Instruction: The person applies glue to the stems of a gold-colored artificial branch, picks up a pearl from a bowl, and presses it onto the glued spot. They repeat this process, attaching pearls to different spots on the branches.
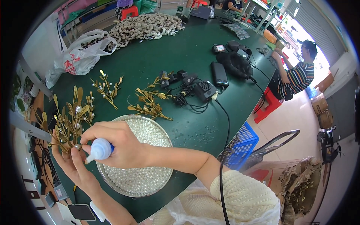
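Left hand (79, 170) grasps a gold-leaf sprig (69, 122), right hand (125, 144) a squeeze bottle (101, 149); oversqueezing could drip onto the left.

One view is recorded from the person's head, by the left of two side-by-side fisheye cameras. It is directed downward and forward over the green table (187, 50). The left hand (83, 175) and right hand (125, 144) are viewed from close above, left of centre; a seated co-worker (300, 75) is shown farther off, at right. Straight edges are bent toward the margins
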`<state>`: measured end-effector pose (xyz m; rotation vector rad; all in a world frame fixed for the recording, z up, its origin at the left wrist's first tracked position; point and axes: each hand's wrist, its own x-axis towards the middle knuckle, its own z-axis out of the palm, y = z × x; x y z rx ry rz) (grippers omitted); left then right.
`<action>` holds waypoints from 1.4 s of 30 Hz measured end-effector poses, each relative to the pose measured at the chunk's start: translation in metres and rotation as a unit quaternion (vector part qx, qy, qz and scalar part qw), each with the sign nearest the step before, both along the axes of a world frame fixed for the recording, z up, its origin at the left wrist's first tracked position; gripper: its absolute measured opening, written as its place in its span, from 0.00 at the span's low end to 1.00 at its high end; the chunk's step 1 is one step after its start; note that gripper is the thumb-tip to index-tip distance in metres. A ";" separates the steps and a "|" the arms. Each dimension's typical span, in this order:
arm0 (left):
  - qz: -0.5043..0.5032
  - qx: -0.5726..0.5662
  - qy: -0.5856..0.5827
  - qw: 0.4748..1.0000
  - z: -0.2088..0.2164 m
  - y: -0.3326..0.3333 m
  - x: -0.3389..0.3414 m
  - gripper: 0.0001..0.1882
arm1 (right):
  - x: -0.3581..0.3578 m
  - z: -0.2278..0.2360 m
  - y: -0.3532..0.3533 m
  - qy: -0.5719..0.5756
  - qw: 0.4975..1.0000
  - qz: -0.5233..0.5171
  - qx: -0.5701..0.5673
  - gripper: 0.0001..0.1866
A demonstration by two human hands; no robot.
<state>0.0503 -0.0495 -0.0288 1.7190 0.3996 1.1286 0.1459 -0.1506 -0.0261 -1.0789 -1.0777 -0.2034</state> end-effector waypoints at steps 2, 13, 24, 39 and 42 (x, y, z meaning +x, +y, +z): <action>0.009 0.002 0.013 1.000 0.001 0.000 -0.001 0.23 | -0.002 0.000 0.004 -0.020 1.000 -0.019 -0.003 0.09; -0.035 0.014 -0.021 0.999 -0.004 0.000 0.001 0.24 | -0.001 -0.003 0.004 -0.067 0.996 -0.060 -0.009 0.10; -0.008 0.154 0.070 0.985 0.003 0.002 -0.012 0.25 | 0.006 -0.003 -0.002 -0.096 0.989 -0.002 -0.115 0.17; -0.058 0.016 -0.012 0.998 0.006 -0.001 -0.003 0.28 | 0.003 0.002 -0.004 -0.057 0.992 0.034 -0.110 0.19; -0.014 0.001 -0.027 1.000 0.010 0.007 -0.007 0.29 | 0.000 0.008 -0.010 -0.045 0.992 0.057 -0.100 0.19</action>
